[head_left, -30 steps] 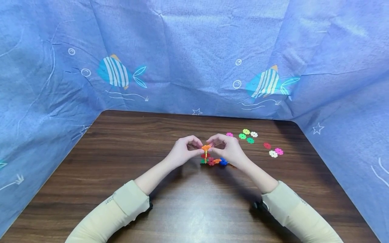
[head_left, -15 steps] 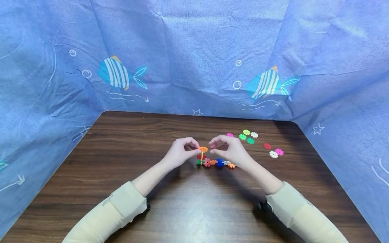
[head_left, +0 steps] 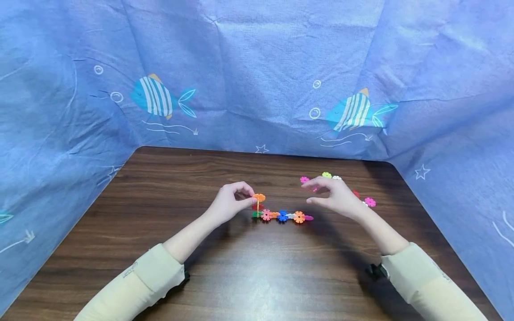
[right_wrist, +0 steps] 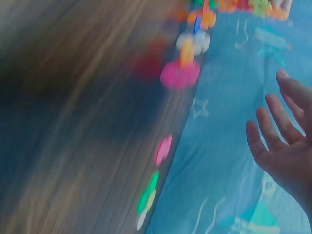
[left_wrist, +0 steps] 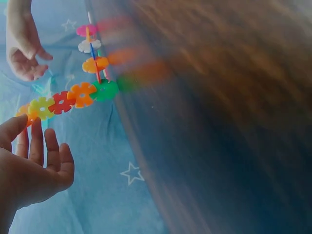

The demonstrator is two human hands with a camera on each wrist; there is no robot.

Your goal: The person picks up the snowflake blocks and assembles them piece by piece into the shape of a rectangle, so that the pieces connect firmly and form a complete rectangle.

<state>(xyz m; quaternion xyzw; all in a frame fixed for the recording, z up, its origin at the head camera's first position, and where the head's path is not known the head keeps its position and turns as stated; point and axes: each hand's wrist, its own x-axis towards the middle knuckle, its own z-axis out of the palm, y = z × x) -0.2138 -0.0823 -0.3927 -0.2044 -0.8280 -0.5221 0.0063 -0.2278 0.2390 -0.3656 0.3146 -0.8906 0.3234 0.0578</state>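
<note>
Several flower-shaped plastic interlocking discs are joined into an L. Its row lies along the table, with a blue disc (head_left: 283, 216), an orange disc (head_left: 299, 217) and a magenta disc at the right end. At the left end a column rises from a green disc (left_wrist: 105, 90) through orange, red (left_wrist: 61, 103) and yellow discs to a top orange disc (head_left: 259, 197). My left hand (head_left: 230, 203) pinches that top disc between thumb and fingertips. My right hand (head_left: 339, 196) hovers right of the row, fingers spread and holding nothing; its palm shows in the right wrist view.
Loose discs lie at the back right of the wooden table (head_left: 180, 178), among them a pink disc (head_left: 370, 202) and a yellow disc (head_left: 327, 174); my right hand partly covers others. A blue fish-print cloth (head_left: 257, 80) hangs behind and on both sides.
My right hand has come away from the top of the column and moved right, its fingers opening. My left hand, still holding the top disc, has shifted the joined discs slightly left.
</note>
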